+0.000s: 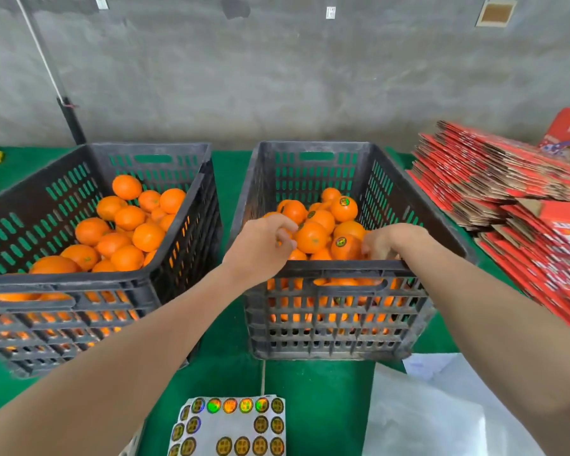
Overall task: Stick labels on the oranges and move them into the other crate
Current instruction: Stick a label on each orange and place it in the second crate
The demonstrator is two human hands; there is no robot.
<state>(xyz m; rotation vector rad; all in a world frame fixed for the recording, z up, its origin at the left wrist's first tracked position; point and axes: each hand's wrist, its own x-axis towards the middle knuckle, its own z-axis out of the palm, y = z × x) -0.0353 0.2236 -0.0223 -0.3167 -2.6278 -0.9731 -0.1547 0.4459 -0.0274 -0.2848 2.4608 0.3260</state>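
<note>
Crate (63, 282) of bare oranges (127, 218) well left of the left hand (260, 245). Curls fingers against an orange (311, 238) in the right crate (336, 266); grip unclear. To its right, apart: right hand (380, 241), fingertips on a labelled orange (343, 247); hold likewise unclear. Risks rolling the heap or scuffing a label if let go carelessly. Below the hands, sticker sheet (231, 426) on green mat (310, 390); further right, red cartons (491, 179); beyond, grey concrete wall (277, 77).

Reads as fruit packing workshop. Bare grey concrete wall (277, 77), green-covered tabletop (313, 390), two black slotted plastic crates (79, 286) side by side heaped with loose oranges (127, 187), sheets of round hologram labels (261, 424) at near edge, stacks of flattened red printed cartons (494, 179) at right.
</note>
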